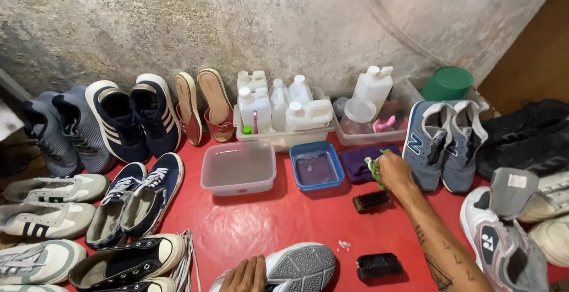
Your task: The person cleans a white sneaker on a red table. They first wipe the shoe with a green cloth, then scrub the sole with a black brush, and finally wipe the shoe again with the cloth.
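The right hand [394, 172] pinches a small green brush [373, 170] over a purple cloth [357, 163], while the left hand [246, 275] grips a white shoe [296, 266] at the near edge. Both are on a red floor [261, 221] with a blue tray [316, 166], a clear tub [238, 167] and two black brushes [371, 200]. Pairs of shoes [127, 117] and white bottles [278, 105] line a rough grey wall [237, 19].
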